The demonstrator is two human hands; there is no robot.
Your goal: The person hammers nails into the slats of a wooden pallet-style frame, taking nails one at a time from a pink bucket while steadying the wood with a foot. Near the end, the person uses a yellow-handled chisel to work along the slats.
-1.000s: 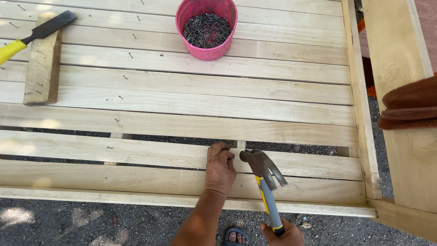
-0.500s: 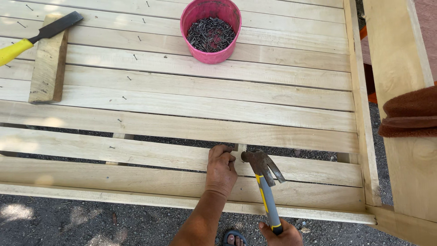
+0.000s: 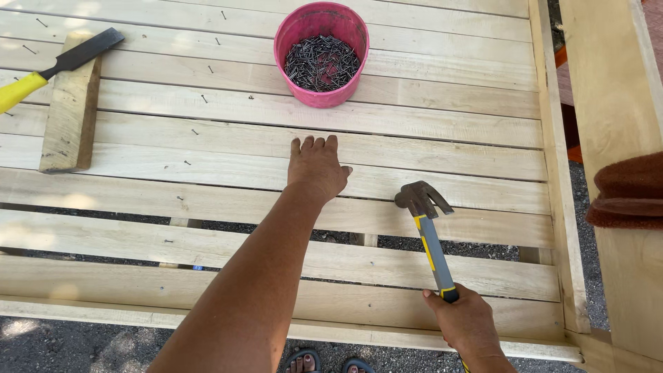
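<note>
Two hands work over pale planks (image 3: 428,141). Left hand (image 3: 316,167), open and empty, has moved up toward the nail bucket (image 3: 321,54) at twelve o'clock; right hand (image 3: 466,323) still grips the hammer (image 3: 427,228).

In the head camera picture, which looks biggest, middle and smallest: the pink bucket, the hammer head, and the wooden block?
1. Wooden block, long, though the pink bucket is close.
2. Pink bucket.
3. Hammer head, smallest though nearer the camera.
</note>
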